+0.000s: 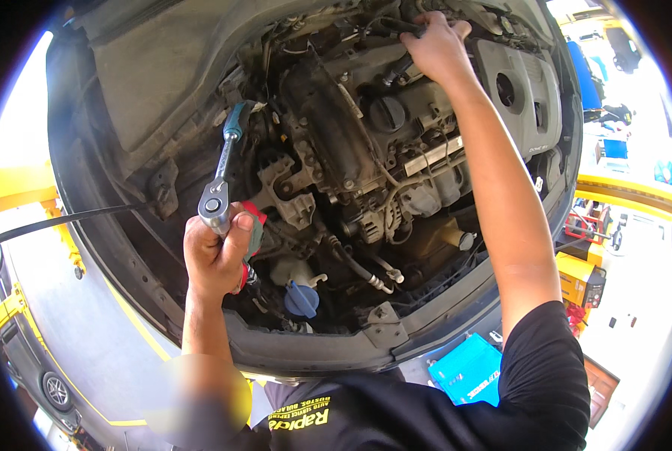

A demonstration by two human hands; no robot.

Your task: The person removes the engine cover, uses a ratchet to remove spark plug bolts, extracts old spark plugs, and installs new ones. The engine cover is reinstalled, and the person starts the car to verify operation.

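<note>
Our left grip [217,252] is closed round the ratchet [216,201], left of centre; our right grip [437,51], top centre over the engine [418,99], has bent fingers, contents unclear. We'd best reach gently, the ratchet held clear.

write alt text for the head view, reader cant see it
A person's left hand grips a teal-handled ratchet wrench at its head end over a car's engine bay, while the right hand is at the bay's far side.
</note>
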